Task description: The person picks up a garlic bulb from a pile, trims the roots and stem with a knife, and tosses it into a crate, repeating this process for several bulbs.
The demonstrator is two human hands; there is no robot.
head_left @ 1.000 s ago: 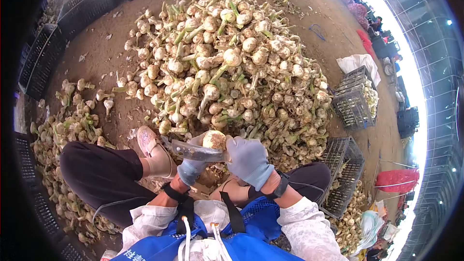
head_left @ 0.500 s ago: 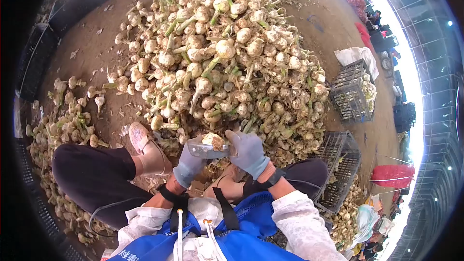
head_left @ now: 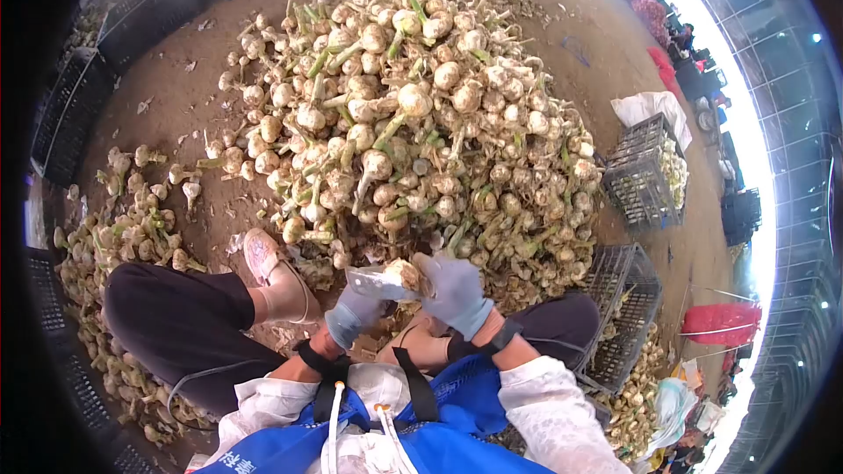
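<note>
My left hand (head_left: 356, 309), in a grey glove, is closed around a wide metal blade (head_left: 376, 284) in front of my lap. Against the blade's right end is a garlic bulb (head_left: 404, 275), dirty on one side. My right hand (head_left: 454, 290), also gloved and with a dark band at the wrist, grips that bulb from the right. Just beyond both hands rises a large heap of garlic bulbs (head_left: 413, 101) with green and dry stems.
A smaller garlic pile (head_left: 132, 237) lies at the left. Black crates stand at the upper left. A crate (head_left: 650, 162) holding garlic and another crate (head_left: 619, 316) stand at the right, near a red mesh sack (head_left: 722, 323). People are at the far right edge.
The blade has tilted, its left end now higher, and the bulb sits further right against my right hand. The whole view has shifted slightly.
</note>
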